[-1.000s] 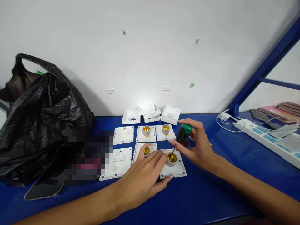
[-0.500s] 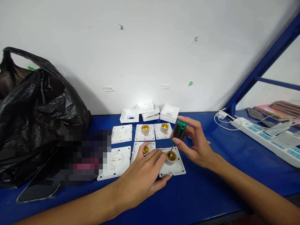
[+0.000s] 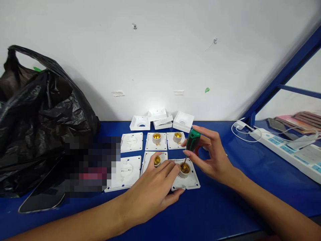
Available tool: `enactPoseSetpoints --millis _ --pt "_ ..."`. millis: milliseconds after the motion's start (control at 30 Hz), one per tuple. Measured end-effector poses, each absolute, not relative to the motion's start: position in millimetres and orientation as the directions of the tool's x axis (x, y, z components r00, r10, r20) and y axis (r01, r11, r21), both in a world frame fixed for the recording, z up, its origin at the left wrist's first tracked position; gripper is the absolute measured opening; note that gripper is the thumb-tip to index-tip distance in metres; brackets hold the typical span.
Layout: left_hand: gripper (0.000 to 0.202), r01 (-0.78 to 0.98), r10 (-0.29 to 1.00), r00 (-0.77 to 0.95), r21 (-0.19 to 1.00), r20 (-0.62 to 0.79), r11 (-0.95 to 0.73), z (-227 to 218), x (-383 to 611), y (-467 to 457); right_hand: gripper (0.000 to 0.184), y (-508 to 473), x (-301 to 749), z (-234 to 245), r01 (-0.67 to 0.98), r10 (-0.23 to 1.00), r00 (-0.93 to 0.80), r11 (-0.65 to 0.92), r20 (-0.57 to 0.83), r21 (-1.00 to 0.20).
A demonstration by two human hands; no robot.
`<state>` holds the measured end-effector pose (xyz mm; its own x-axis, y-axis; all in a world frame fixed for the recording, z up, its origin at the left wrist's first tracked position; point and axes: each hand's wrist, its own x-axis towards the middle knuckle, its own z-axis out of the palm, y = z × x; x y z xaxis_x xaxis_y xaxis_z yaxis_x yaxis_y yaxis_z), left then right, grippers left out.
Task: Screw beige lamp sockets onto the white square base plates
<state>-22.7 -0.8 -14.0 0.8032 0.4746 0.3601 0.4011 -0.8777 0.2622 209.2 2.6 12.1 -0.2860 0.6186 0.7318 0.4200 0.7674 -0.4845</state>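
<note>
My right hand [image 3: 216, 159] grips a green and black screwdriver [image 3: 192, 142] by its handle. The thin shaft slants down into the brass cup of a lamp holder [image 3: 193, 180], a white square base with a round socket. My left hand [image 3: 156, 185] presses on that lamp holder, fingers at the socket and thumb at the base's front edge. Partly behind my left fingers lies another lamp holder [image 3: 148, 159]. Two more bases with brass sockets [image 3: 156, 139] [image 3: 177, 137] sit farther back. At left are two white bases [image 3: 130, 142] [image 3: 129, 180] without brass sockets.
Several white square covers [image 3: 140, 124] are stacked against the wall. A black plastic bag [image 3: 47, 100] bulges at left, above a dark phone-like slab [image 3: 42, 201]. At right lie a white power strip [image 3: 283, 147] with cables and a blue metal frame [image 3: 288, 67].
The view has shifted slightly, so most things appear a little farther right. Both hands keep their hold, and the screwdriver stays in the socket with its handle tilted slightly differently.
</note>
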Motion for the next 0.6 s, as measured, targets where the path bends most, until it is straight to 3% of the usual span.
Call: enactPoseSetpoints --millis 167,267,333,433,600 --pt "0.025 0.394 0.476 0.798 0.278 0.369 -0.876 -16 -23 -1 0.084 0 202 -3 0.478 0.479 -0.149 0.801 0.865 -0.361" --pt "0.022 0.391 0.484 0.797 0.301 0.362 -0.87 -14 -24 -2 0.082 1 204 -2 0.471 0.46 -0.176 0.816 0.871 -0.336" --pt "0.025 0.398 0.485 0.801 0.294 0.349 -0.869 -13 -24 -2 0.073 1 207 5 0.412 0.54 -0.267 0.813 0.798 -0.412" --pt "0.029 0.413 0.485 0.805 0.264 0.342 -0.872 -12 -24 -2 0.062 4 213 17 0.31 0.701 -0.325 0.713 0.634 -0.629" --pt "0.029 0.407 0.484 0.803 0.274 0.347 -0.872 -13 -23 -2 0.054 10 211 16 0.25 0.724 -0.304 0.688 0.619 -0.681"
